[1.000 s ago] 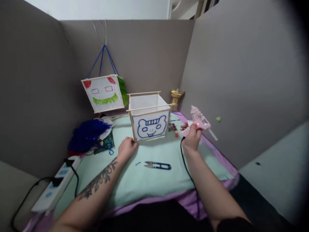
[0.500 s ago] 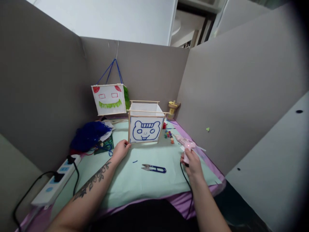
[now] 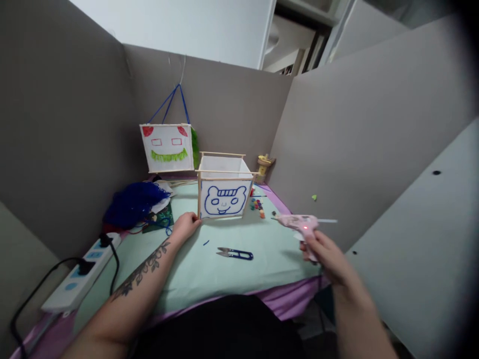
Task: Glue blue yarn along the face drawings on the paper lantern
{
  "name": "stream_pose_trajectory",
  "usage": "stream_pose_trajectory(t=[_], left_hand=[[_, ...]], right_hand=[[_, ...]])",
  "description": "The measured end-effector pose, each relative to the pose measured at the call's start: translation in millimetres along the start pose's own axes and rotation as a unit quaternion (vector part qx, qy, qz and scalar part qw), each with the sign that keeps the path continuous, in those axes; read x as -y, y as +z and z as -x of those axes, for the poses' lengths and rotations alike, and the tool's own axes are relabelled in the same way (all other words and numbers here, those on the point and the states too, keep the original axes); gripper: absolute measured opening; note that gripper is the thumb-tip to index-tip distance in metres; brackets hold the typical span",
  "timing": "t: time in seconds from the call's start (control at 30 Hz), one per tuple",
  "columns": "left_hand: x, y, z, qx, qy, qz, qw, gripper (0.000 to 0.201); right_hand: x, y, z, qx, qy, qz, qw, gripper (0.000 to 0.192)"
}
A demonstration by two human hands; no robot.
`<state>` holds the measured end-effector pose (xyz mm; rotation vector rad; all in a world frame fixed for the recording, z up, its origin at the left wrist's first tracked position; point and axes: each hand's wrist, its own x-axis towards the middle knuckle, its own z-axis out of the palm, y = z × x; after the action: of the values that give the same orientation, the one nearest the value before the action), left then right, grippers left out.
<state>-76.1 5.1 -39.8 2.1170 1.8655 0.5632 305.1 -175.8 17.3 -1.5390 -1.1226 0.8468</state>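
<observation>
Pink glue gun (image 3: 301, 223), clenched in right hand (image 3: 325, 253), now swung out past the worktop (image 3: 262, 269) edge, nozzle pointing left; left hand (image 3: 184, 225) still pressed, fingers curled, against the bear-face paper lantern (image 3: 223, 192). Snips (image 3: 235, 254) lying between.

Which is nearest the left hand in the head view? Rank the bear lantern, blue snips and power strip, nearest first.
From the left hand:
1. Bear lantern, touching, just right of it.
2. Blue snips, on the mat, further right.
3. Power strip, far left edge.
</observation>
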Motion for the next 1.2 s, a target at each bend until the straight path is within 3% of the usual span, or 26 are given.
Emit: stream_pose_trajectory(t=[0.13,0.3,0.43,0.57,0.77,0.83,0.93,1.03,1.13,1.2], left_hand=[[2,0.7,-1,-0.007,0.016,-0.011,1.0,0.024],[2,2.0,-1,-0.005,0.015,-0.016,1.0,0.027],[4,3.9,-2,-0.012,0.027,-0.02,0.999,0.029],[5,5.5,-3,-0.015,0.027,-0.028,0.999,0.03],[5,6.9,-3,-0.017,0.036,-0.033,0.999,0.027],[5,7.2,-3,-0.018,0.038,-0.033,0.999,0.027],[3,6.7,-1,-0.022,0.035,-0.03,0.999,0.026],[1,5.2,2,-0.026,0.029,-0.027,0.999,0.026],[-1,3.8,3,-0.023,0.032,-0.033,0.999,0.027],[-1,3.5,2,-0.018,0.035,-0.038,0.999,0.027]], right_hand=[[-34,25,-23,-0.058,0.048,-0.15,0.986,0.037],[-62,11,-30,-0.142,0.045,-0.132,0.98,0.034],[-82,4,-31,-0.126,0.083,-0.083,0.985,0.038],[-90,7,-36,-0.084,0.09,-0.117,0.986,0.043],[-91,14,-47,-0.078,0.076,-0.037,0.993,0.049],[-92,16,-51,-0.126,0.05,0.066,0.989,0.054],[-86,14,-52,-0.167,-0.029,0.267,0.949,0.057],[-68,-1,-34,-0.062,-0.046,0.361,0.93,0.055],[-40,-33,4,0.028,-0.016,0.312,0.949,0.049],[-21,-57,33,-0.007,-0.021,0.257,0.966,0.046]])
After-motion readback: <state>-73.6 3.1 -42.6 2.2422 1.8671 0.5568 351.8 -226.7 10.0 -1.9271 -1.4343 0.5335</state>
